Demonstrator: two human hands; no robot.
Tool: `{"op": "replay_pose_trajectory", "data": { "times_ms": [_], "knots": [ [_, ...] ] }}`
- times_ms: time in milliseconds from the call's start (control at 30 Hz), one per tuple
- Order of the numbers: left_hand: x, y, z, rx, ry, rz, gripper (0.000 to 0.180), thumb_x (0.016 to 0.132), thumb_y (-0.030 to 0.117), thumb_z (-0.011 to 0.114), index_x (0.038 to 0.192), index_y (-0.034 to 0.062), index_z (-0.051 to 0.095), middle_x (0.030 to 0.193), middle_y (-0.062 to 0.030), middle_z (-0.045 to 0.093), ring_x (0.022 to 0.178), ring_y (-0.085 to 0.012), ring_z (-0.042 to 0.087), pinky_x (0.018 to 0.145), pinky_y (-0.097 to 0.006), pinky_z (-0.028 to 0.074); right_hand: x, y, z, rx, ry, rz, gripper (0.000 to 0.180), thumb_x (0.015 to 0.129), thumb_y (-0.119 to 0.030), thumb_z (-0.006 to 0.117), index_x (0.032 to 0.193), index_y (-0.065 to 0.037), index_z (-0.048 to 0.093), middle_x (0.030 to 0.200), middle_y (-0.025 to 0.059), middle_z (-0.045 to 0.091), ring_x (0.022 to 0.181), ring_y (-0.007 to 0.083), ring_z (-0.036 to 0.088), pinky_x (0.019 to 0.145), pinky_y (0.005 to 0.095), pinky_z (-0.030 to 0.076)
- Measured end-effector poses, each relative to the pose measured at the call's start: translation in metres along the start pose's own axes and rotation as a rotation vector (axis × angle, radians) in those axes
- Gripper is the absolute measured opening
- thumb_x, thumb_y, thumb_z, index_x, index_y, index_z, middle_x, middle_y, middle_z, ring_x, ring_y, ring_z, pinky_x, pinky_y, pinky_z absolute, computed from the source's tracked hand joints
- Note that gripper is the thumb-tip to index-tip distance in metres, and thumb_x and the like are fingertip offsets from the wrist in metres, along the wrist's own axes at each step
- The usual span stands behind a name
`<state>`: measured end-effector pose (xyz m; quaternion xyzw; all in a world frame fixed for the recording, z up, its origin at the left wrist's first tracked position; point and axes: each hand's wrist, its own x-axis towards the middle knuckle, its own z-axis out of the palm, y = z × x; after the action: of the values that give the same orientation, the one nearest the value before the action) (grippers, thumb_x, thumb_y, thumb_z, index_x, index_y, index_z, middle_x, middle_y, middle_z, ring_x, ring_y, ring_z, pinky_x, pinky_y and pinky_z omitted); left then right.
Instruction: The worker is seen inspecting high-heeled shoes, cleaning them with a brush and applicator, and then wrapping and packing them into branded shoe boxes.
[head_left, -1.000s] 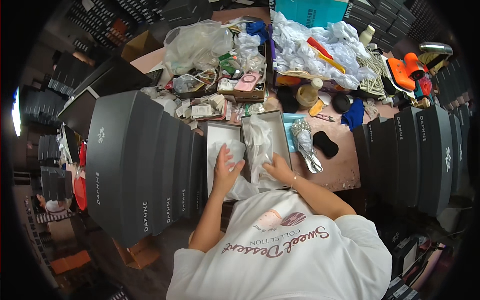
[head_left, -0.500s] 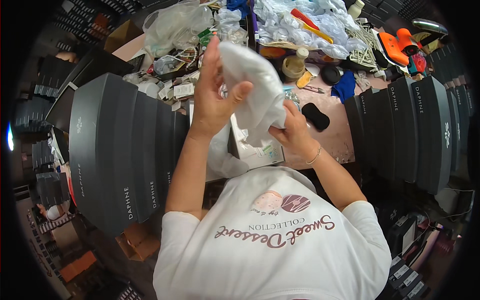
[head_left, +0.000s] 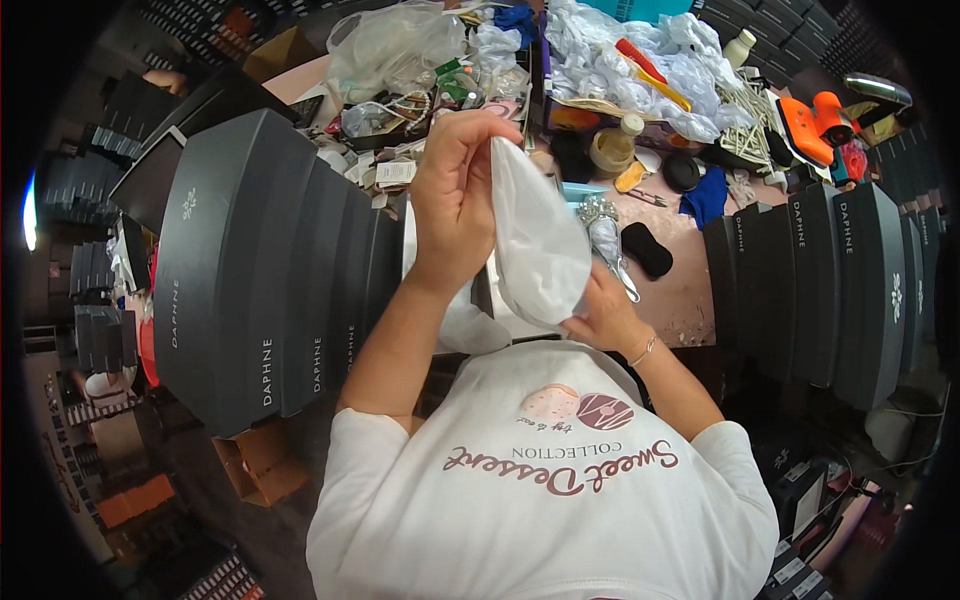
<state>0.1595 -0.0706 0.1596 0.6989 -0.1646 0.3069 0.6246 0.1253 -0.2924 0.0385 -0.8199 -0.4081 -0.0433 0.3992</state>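
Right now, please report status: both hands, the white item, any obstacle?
Left hand grips white fabric pouch at top. Right hand holds its lower edge. Pouch raised above open box. Dark boxes close on both sides.

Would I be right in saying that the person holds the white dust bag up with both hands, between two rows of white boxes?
Not quite: the boxes are dark grey, not white, as the head view shows. The left hand and right hand do hold the white dust bag up between the two rows.

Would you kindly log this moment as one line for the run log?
left hand: grips top of white bag | right hand: holds its lower edge | bag: lifted above the open box | dark boxes: stacked left
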Motion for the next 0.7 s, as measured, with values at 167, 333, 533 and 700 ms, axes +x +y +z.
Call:
{"op": "replay_pose_trajectory", "data": {
  "times_ms": [167,333,533,700],
  "knots": [
    [-0.031,0.042,-0.015,-0.545,-0.020,-0.277,0.007,0.095,0.009,0.045,0.097,0.0023,0.046,0.080,-0.0114,0.053,0.059,-0.0193,0.056,0.051,-0.036,0.051,-0.020,0.030,0.013,0.379,-0.060,0.342,0.026,0.080,-0.014,0.067,0.101,0.000,0.061,0.096,0.0158,0.059,0.082,0.0283,0.060,0.073,0.0318,0.048],
    [-0.040,0.117,-0.068,-0.512,0.160,0.255,0.018,0.094,0.020,0.045,0.092,0.0018,0.042,0.083,-0.0135,0.050,0.058,-0.0215,0.049,0.047,-0.033,0.041,0.047,0.086,0.082,0.335,-0.065,0.455,0.025,0.082,-0.015,0.063,0.101,0.001,0.061,0.093,0.0195,0.061,0.087,0.0319,0.063,0.076,0.0371,0.049],
    [-0.066,0.143,-0.092,0.962,0.487,0.625,0.025,0.089,0.023,0.047,0.096,-0.0012,0.045,0.072,-0.0083,0.044,0.058,-0.0175,0.042,0.047,-0.031,0.032,0.053,0.118,0.172,-0.179,-0.322,0.398,0.034,0.073,-0.022,0.070,0.099,-0.005,0.057,0.097,0.0194,0.060,0.090,0.0314,0.060,0.075,0.0416,0.050],
    [-0.115,0.091,-0.098,1.072,0.218,0.055,0.023,0.086,0.015,0.049,0.095,-0.0057,0.055,0.079,-0.0152,0.058,0.072,-0.0262,0.056,0.066,-0.038,0.047,0.038,0.128,0.204,-0.278,-0.484,0.369,0.018,0.075,-0.019,0.067,0.085,-0.009,0.056,0.090,0.0120,0.060,0.087,0.0301,0.059,0.071,0.0415,0.050]
  ]
}}
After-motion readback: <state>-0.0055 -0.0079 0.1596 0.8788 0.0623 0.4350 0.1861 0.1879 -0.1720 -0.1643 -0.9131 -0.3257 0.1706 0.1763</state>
